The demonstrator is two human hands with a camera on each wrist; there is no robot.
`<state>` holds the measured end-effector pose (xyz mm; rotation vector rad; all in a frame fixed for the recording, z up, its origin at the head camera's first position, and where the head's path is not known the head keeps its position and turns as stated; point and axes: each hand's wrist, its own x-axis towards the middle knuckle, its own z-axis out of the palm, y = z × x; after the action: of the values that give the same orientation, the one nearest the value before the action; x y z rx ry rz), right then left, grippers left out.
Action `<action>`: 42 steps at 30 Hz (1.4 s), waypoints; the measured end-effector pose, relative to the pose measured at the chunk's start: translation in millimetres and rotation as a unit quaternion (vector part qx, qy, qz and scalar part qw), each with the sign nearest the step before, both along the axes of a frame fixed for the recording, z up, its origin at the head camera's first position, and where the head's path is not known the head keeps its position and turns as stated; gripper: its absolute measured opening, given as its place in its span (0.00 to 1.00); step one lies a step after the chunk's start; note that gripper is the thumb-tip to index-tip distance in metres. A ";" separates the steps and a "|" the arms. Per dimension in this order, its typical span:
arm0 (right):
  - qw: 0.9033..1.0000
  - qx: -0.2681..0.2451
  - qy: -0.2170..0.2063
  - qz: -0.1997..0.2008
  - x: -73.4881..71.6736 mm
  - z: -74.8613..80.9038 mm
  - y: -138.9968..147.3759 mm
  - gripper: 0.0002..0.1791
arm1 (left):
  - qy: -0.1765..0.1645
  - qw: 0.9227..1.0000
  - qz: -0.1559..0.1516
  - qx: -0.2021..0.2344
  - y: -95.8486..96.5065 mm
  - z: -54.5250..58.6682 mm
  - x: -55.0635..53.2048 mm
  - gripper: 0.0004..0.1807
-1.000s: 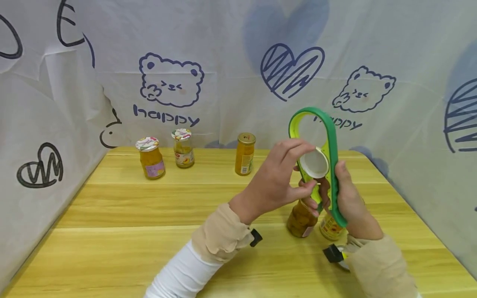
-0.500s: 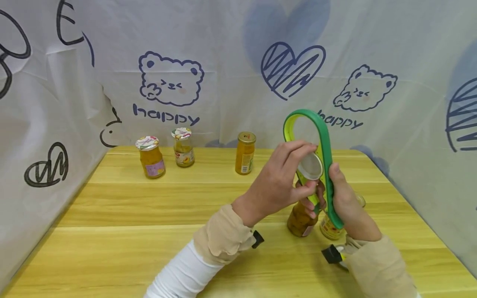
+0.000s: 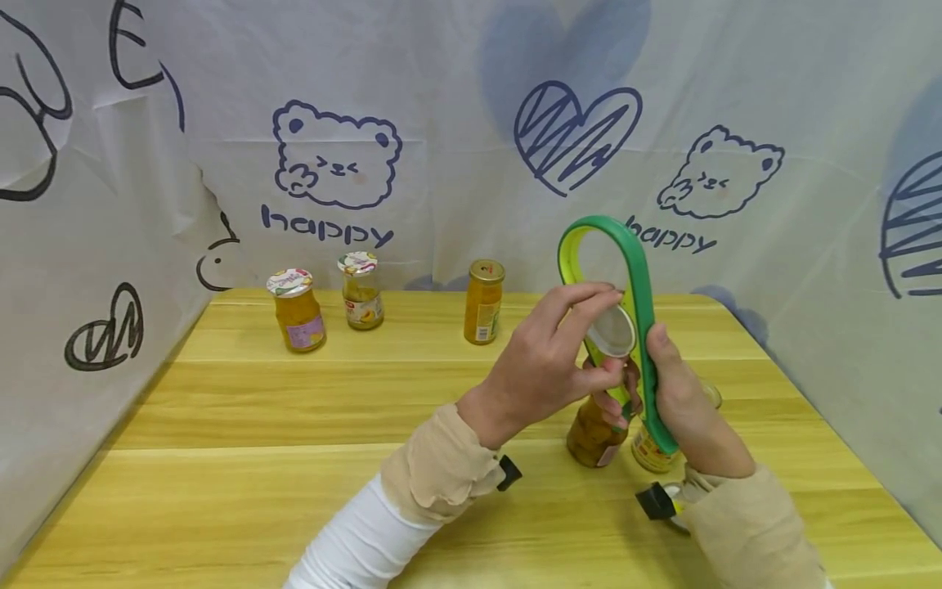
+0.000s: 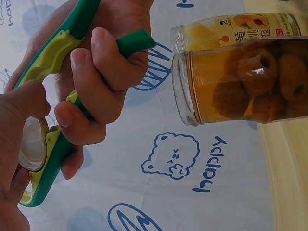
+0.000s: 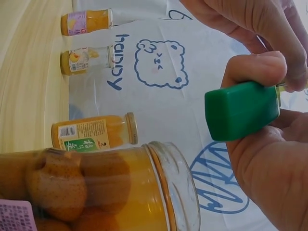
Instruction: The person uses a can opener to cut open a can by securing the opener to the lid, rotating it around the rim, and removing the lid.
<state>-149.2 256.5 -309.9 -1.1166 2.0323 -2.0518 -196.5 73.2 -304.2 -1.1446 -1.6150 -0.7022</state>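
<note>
In the head view my left hand (image 3: 540,352) pinches a round jar lid (image 3: 612,330) between thumb and fingers, its pale inside showing. My right hand (image 3: 684,401) grips the handles of a green and lime jar opener (image 3: 642,311), raised with its loop up. The lid sits against the opener's lime inner side, also seen in the left wrist view, where the lid (image 4: 32,144) lies between the handles. Below the hands stands a lidless jar of brown fruit (image 3: 592,442), its bare glass mouth plain in the right wrist view. A yellow-labelled peach jar (image 3: 653,451) stands beside it.
Farther back on the wooden table (image 3: 294,491) stand a purple-labelled jar (image 3: 300,315), a half-pale jar (image 3: 362,294) and a gold-lidded jar (image 3: 484,303). A white cloth with drawings (image 3: 456,147) hangs behind. Part of a shiny round thing (image 3: 712,397) shows behind my right hand.
The jar opener and the lid have shifted slightly left, and the lid has tilted a little. Both hands keep their hold; over the last half second they barely move.
</note>
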 end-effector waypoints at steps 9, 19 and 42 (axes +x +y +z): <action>0.999 -0.016 -0.029 0.006 1.7 -1.4 -2.9 0.31 | 0.006 1.000 0.003 0.001 -1.5 1.4 1.2 0.28; 0.999 -0.015 -0.029 0.021 -0.6 -4.1 1.9 0.31 | 0.015 1.000 -0.001 -0.013 -4.8 3.1 0.7 0.27; 0.999 -0.011 0.007 -0.045 0.3 9.1 22.9 0.30 | -0.011 0.997 -0.015 -0.071 -9.8 9.8 3.4 0.27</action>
<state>-148.8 279.4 -300.9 -1.0650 2.1095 -2.1190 -193.1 63.3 -294.4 -1.2696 -1.6916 -0.6287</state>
